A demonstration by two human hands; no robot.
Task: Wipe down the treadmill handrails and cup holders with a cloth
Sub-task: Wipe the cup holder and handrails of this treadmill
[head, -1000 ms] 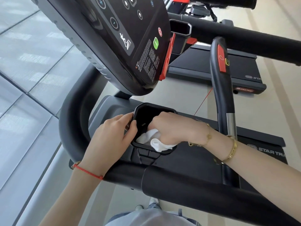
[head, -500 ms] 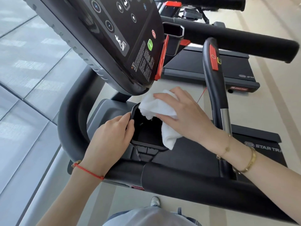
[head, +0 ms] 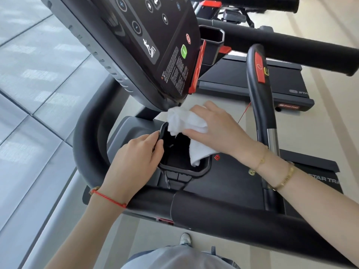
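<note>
Gym floor of pale tiles, a second treadmill (head: 252, 82) beyond. Nearest, a black treadmill handrail (head: 233, 216) across the foreground, console (head: 147, 45) tilted above. Below it, a black cup holder (head: 184, 167), open-topped. Draped over its far rim, a white cloth (head: 186, 123): soft, light, likely easiest bunched in the palm. Right hand (head: 215, 131) laid flat on the cloth, fingers extended, pressing. Left hand (head: 134, 162) curled round the holder's near-left rim, steadying it.
</note>
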